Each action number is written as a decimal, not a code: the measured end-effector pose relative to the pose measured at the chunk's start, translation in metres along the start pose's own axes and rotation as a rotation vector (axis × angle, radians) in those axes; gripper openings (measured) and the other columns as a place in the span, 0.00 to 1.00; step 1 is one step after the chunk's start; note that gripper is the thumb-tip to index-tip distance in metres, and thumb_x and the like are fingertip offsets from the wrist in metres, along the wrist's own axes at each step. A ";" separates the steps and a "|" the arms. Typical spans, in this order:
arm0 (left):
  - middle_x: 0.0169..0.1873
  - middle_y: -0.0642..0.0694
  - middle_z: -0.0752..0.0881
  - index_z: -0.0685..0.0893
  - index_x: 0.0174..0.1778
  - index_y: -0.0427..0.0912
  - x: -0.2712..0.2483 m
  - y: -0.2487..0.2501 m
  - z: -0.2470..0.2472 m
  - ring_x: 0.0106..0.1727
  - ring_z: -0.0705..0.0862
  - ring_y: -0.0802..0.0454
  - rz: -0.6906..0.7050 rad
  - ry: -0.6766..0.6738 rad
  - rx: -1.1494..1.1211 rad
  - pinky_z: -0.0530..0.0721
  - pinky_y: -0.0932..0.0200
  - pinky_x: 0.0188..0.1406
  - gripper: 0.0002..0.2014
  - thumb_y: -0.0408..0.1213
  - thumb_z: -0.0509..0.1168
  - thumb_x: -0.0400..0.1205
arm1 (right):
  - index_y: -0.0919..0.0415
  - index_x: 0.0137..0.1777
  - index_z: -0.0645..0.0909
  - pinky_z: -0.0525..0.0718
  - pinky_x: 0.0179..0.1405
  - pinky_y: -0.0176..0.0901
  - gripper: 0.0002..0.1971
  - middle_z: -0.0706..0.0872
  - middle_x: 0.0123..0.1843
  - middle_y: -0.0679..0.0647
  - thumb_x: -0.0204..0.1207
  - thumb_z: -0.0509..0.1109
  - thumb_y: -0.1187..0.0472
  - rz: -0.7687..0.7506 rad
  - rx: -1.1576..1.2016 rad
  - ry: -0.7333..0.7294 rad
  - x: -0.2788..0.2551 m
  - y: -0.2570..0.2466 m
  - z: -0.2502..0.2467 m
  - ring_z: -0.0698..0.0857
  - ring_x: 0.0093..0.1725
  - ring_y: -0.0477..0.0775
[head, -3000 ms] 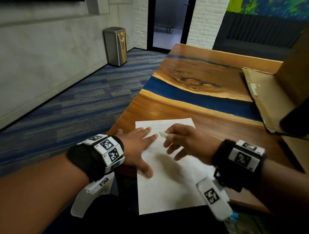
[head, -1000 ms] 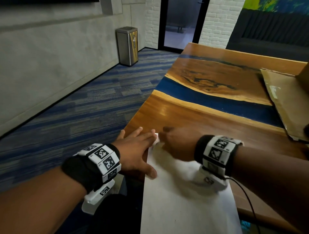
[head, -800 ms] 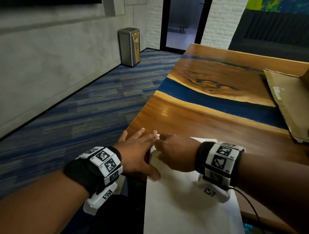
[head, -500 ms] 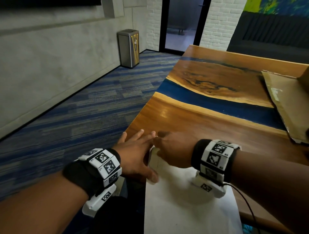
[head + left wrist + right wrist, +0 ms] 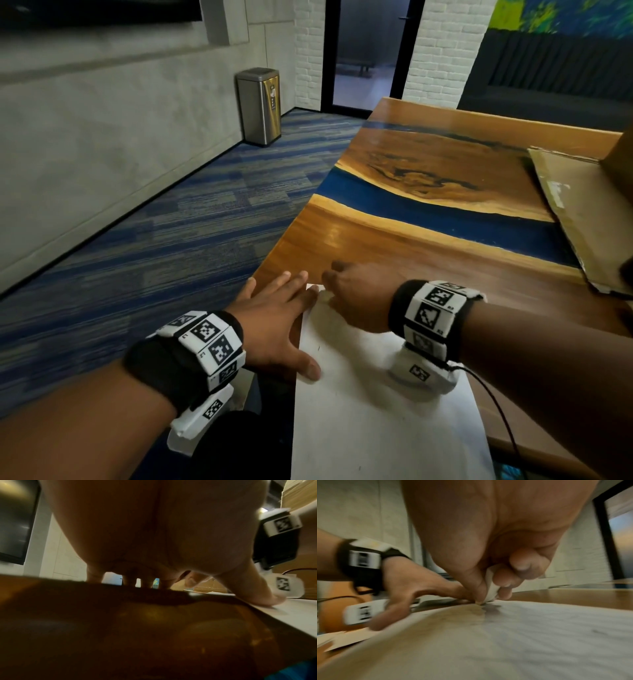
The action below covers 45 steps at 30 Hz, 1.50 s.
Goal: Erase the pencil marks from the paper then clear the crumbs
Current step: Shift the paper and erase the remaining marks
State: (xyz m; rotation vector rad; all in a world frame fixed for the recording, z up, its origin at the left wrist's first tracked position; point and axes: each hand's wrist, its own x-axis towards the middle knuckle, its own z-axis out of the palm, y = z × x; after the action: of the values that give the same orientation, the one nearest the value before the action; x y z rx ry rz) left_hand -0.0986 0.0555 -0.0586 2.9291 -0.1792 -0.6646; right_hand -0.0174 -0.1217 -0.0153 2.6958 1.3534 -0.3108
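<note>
- Wood-and-blue-resin surface (image 5: 394,240) carries the work at its near left corner, carpet and a steel bin (image 5: 259,106) beyond.
- Left hand (image 5: 274,325) lies flat, fingers straight, thumb on the paper (image 5: 376,428), apparently pinning the sheet against the rubbing.
- Right hand (image 5: 356,298) has its grip pinched round a white eraser (image 5: 491,588), tip pressed on the paper's far corner.
- Cardboard (image 5: 582,212) lies well apart, right.
</note>
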 end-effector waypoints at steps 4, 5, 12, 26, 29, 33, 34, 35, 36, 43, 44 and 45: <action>0.87 0.58 0.28 0.35 0.89 0.62 -0.001 0.001 -0.004 0.87 0.28 0.55 -0.001 -0.017 -0.001 0.33 0.30 0.84 0.67 0.84 0.65 0.62 | 0.55 0.70 0.77 0.81 0.46 0.45 0.16 0.78 0.61 0.50 0.86 0.62 0.51 -0.248 0.020 -0.075 -0.017 -0.010 0.006 0.79 0.46 0.50; 0.87 0.58 0.28 0.34 0.89 0.61 -0.001 0.002 -0.005 0.87 0.28 0.54 -0.006 -0.024 0.020 0.34 0.30 0.84 0.67 0.84 0.65 0.62 | 0.54 0.69 0.78 0.84 0.47 0.47 0.16 0.78 0.61 0.50 0.86 0.62 0.51 -0.205 -0.002 -0.063 -0.014 -0.004 0.005 0.80 0.47 0.51; 0.88 0.56 0.30 0.35 0.89 0.58 -0.001 0.006 -0.010 0.89 0.32 0.52 -0.021 -0.047 0.068 0.40 0.29 0.86 0.68 0.83 0.66 0.63 | 0.54 0.68 0.77 0.85 0.47 0.50 0.14 0.77 0.58 0.51 0.86 0.63 0.51 -0.297 0.031 -0.095 -0.032 -0.015 0.014 0.82 0.46 0.55; 0.89 0.56 0.32 0.36 0.90 0.58 0.000 0.007 -0.010 0.89 0.34 0.51 -0.022 -0.042 0.097 0.44 0.29 0.85 0.68 0.84 0.66 0.62 | 0.55 0.71 0.75 0.86 0.41 0.47 0.16 0.74 0.56 0.50 0.86 0.63 0.53 -0.006 -0.057 0.025 -0.011 0.008 0.003 0.78 0.40 0.50; 0.89 0.56 0.33 0.39 0.90 0.59 0.000 0.006 -0.011 0.89 0.35 0.51 -0.014 -0.044 0.064 0.43 0.28 0.85 0.68 0.83 0.68 0.62 | 0.54 0.74 0.73 0.77 0.38 0.42 0.18 0.75 0.61 0.50 0.85 0.66 0.56 -0.091 -0.034 -0.016 -0.017 -0.011 0.006 0.74 0.37 0.46; 0.89 0.56 0.32 0.38 0.90 0.60 -0.001 0.006 -0.012 0.89 0.34 0.51 -0.006 -0.047 0.057 0.43 0.28 0.84 0.68 0.82 0.68 0.62 | 0.54 0.72 0.74 0.82 0.42 0.45 0.17 0.73 0.56 0.48 0.86 0.64 0.53 -0.099 -0.024 -0.039 -0.015 -0.011 0.002 0.77 0.42 0.50; 0.89 0.56 0.32 0.37 0.89 0.59 -0.001 0.007 -0.011 0.89 0.34 0.51 -0.011 -0.049 0.071 0.43 0.29 0.85 0.68 0.82 0.68 0.62 | 0.54 0.72 0.75 0.84 0.44 0.47 0.16 0.75 0.56 0.48 0.86 0.64 0.52 -0.021 -0.009 -0.017 -0.010 -0.001 0.001 0.78 0.44 0.51; 0.88 0.56 0.31 0.37 0.89 0.59 -0.001 0.007 -0.011 0.89 0.33 0.51 -0.017 -0.048 0.079 0.43 0.29 0.85 0.68 0.82 0.67 0.62 | 0.54 0.71 0.76 0.86 0.46 0.48 0.16 0.78 0.58 0.50 0.86 0.64 0.52 0.042 0.000 -0.006 -0.006 0.008 0.001 0.80 0.46 0.52; 0.88 0.56 0.31 0.36 0.89 0.59 -0.001 0.007 -0.010 0.89 0.33 0.51 -0.022 -0.049 0.080 0.42 0.29 0.85 0.68 0.82 0.67 0.63 | 0.55 0.71 0.76 0.87 0.47 0.49 0.16 0.79 0.59 0.51 0.86 0.64 0.52 0.080 0.002 -0.007 -0.003 0.014 0.002 0.81 0.47 0.53; 0.88 0.64 0.33 0.40 0.90 0.60 -0.003 0.014 -0.008 0.90 0.34 0.46 -0.005 -0.026 0.036 0.41 0.21 0.83 0.59 0.82 0.60 0.69 | 0.56 0.68 0.76 0.87 0.47 0.50 0.14 0.80 0.58 0.53 0.86 0.64 0.53 0.114 0.025 -0.013 0.000 0.019 0.007 0.82 0.47 0.54; 0.88 0.65 0.34 0.39 0.90 0.60 -0.003 0.014 -0.007 0.90 0.34 0.45 -0.007 -0.023 0.034 0.41 0.21 0.83 0.59 0.83 0.59 0.70 | 0.56 0.69 0.76 0.86 0.47 0.50 0.14 0.79 0.58 0.53 0.86 0.64 0.54 0.118 0.020 -0.010 0.000 0.020 0.007 0.81 0.47 0.54; 0.88 0.65 0.35 0.39 0.90 0.60 -0.002 0.014 -0.006 0.90 0.34 0.45 -0.008 -0.021 0.032 0.41 0.21 0.83 0.59 0.83 0.59 0.69 | 0.56 0.69 0.76 0.86 0.46 0.49 0.15 0.79 0.59 0.54 0.86 0.64 0.54 0.120 0.016 -0.005 0.000 0.020 0.007 0.81 0.47 0.54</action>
State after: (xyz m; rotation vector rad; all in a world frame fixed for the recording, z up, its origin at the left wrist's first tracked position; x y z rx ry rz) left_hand -0.0994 0.0424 -0.0500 2.9557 -0.1820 -0.7008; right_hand -0.0025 -0.1347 -0.0219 2.7726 1.1861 -0.3180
